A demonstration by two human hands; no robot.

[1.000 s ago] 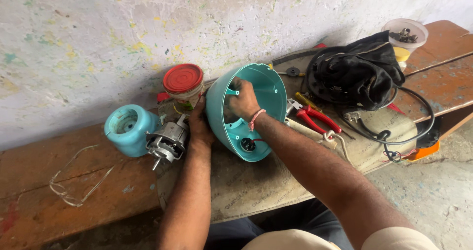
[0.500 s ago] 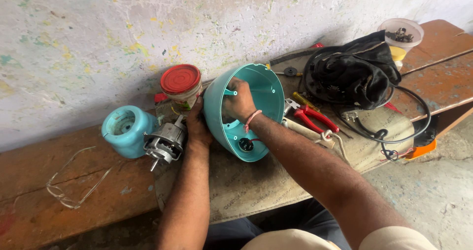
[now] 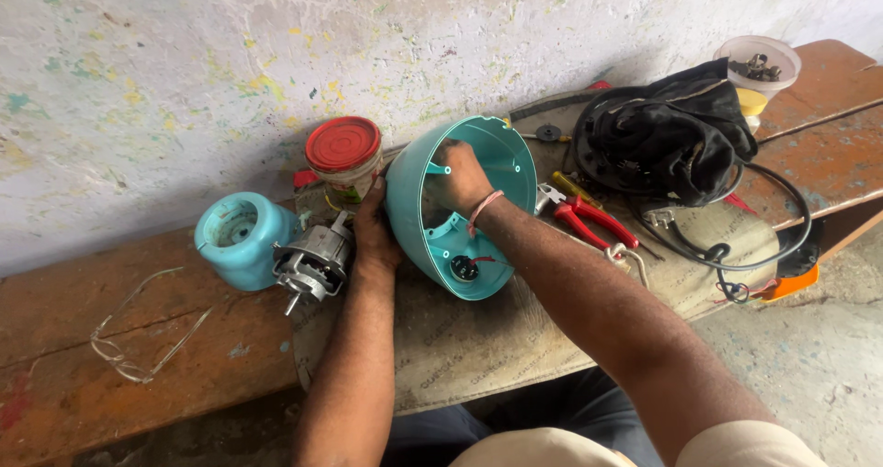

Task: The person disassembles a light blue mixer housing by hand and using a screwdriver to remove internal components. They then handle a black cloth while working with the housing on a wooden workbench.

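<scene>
Turquoise housing shell (image 3: 432, 219) tipped on its side at the middle of the wooden bench (image 3: 166, 357), open mouth facing up and right; inside, moulded posts, a small dark round part with a red wire (image 3: 465, 266) near the lower wall. Behind it, touching or just beside, a glass jar with a red lid (image 3: 344, 159), closed, contents hard to make out. At far right, a clear plastic tub (image 3: 758, 62) holding small dark metal bits, with a yellow cap just below.

Right hand (image 3: 460, 178) reaching deep into the shell, fingers curled inward around something at the back wall; whether clamped or merely pressing, cannot tell, fingertips hidden. Left hand (image 3: 374, 232) spread against the outer left side of the shell, palm flat, fingers gripping the curved wall and steadying it.

Left of that hand, a bare electric motor (image 3: 311, 263) joined to a turquoise cap (image 3: 237, 237). Right of the shell, red-handled pliers (image 3: 593, 222) on a cloth mat (image 3: 478, 338), then a black bag (image 3: 671, 131) with a black cord (image 3: 782, 200) looping out. Eyeglasses (image 3: 138, 338) lying well apart on the left.
</scene>
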